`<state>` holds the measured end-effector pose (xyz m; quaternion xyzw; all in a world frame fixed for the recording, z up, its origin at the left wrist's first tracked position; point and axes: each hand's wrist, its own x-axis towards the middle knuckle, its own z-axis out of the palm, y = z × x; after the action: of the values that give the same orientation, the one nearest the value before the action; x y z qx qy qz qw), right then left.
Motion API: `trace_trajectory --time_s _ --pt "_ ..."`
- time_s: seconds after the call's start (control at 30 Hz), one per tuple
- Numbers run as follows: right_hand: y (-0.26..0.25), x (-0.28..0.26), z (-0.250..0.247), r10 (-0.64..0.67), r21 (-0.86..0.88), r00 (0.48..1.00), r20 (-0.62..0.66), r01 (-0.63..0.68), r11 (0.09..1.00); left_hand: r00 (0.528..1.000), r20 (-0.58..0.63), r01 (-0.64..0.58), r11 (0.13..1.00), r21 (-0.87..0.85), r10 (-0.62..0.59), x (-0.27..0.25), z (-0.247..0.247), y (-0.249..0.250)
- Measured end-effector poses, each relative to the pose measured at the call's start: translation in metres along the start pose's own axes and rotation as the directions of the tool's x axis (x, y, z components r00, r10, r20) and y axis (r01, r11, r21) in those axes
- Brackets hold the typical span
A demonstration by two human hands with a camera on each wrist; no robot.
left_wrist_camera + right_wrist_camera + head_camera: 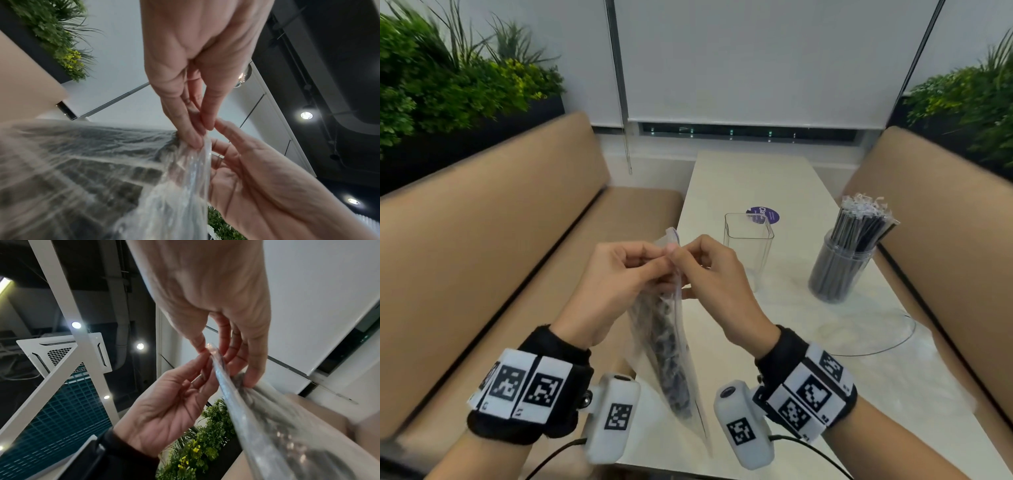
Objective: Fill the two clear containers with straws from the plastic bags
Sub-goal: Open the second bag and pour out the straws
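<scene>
I hold a clear plastic zip bag (671, 342) of dark straws upright over the table's near left edge. My left hand (662, 256) and right hand (676, 254) each pinch the bag's top strip, fingertips almost touching. In the left wrist view my left hand (198, 129) nips the bag (102, 170) while the right hand (246, 170) lies beside it. The right wrist view shows my right hand (213, 352) and left hand (170, 402) on either side of the bag's (267, 418) edge. An empty square clear container (748, 246) stands mid-table. A round clear container (835, 274) at the right is packed with dark straws.
The white table (756, 178) carries a purple round sticker (763, 214) behind the square container. Something clear, thin and flat (876, 335) lies in front of the round container. Tan benches (500, 240) flank the table, with plants behind them.
</scene>
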<state>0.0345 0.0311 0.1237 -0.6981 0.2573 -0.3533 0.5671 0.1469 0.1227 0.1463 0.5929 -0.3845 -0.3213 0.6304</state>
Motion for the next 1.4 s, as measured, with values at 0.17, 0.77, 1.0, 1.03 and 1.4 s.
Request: trace_trajectory --time_s 0.17,0.77,1.0,1.03,1.4 --pt "0.002 -0.002 -0.006 0.005 0.0 0.999 0.048 -0.005 1.0 0.997 -0.008 0.08 0.996 -0.039 -0.081 -0.001 -0.001 -0.003" --pt "0.003 0.002 -0.017 0.149 0.111 0.957 0.25 -0.181 0.977 0.996 -0.007 0.094 0.995 0.023 -0.094 -0.004 0.0 -0.014" --pt "0.007 -0.001 -0.012 -0.05 -0.405 0.997 0.063 0.071 0.911 0.829 -0.099 -0.255 0.529 0.81 0.551 -0.011 0.01 -0.018" --pt "0.006 -0.003 -0.012 -0.074 -0.45 0.996 0.055 0.09 0.888 0.831 -0.028 -0.275 0.453 0.848 0.556 -0.012 0.009 -0.015" --pt "0.011 0.002 0.002 -0.023 -0.517 0.998 0.051 0.046 0.855 0.95 0.03 -0.222 0.605 0.765 0.312 -0.009 0.022 -0.027"
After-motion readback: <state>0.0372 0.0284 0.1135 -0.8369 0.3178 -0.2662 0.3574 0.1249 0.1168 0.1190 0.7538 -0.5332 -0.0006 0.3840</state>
